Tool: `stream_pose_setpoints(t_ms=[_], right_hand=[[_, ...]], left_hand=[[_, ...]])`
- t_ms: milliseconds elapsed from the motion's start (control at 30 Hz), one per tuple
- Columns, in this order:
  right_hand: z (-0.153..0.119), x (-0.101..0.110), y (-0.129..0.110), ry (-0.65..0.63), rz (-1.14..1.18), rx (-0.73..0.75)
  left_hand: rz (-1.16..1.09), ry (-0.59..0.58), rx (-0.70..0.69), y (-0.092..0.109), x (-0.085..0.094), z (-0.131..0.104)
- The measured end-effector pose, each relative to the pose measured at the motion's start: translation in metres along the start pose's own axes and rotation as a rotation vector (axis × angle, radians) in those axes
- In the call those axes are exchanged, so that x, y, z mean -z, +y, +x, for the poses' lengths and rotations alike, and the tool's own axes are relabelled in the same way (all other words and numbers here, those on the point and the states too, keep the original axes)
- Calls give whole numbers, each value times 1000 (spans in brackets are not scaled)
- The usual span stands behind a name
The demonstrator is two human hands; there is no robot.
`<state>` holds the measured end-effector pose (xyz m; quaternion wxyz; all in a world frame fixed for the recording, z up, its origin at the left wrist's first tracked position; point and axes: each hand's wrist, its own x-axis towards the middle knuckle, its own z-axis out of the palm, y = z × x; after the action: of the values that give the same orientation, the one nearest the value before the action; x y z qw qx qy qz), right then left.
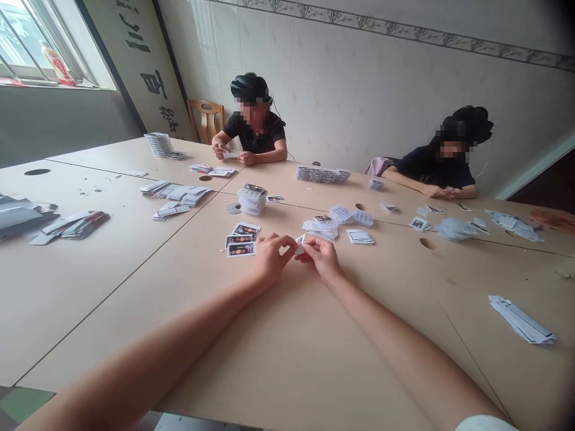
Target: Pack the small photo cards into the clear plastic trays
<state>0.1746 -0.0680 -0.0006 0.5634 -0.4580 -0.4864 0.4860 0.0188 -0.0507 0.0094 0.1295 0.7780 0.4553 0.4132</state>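
Between my two hands, just above the table, is a small white printed card (300,244). My left hand (272,257) pinches its left side with thumb and forefinger. On the other side, my right hand (321,256) grips it with closed fingers, which cover much of it. Several dark printed cards (241,239) lie overlapping by my left hand. Past my right hand sit a pile of white cards (320,227) and a stack of cards with a black outline (360,237). Clear plastic trays (350,215) lie behind these.
A stack of clear trays (252,200) stands beyond my left hand. Piles of folded white card (175,194) spread to the left. White strips (521,320) lie at right. Two people (256,129) sit across the table (287,353), handling small pieces. Round holes (427,243) pierce the tabletop.
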Motion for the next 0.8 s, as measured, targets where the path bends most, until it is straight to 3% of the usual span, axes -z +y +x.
stream_pose_setpoints(t_ms=[800], right_hand=[[1,0,1,-8,-1,-20]], left_hand=[[-258,-20,121,1,2,3]])
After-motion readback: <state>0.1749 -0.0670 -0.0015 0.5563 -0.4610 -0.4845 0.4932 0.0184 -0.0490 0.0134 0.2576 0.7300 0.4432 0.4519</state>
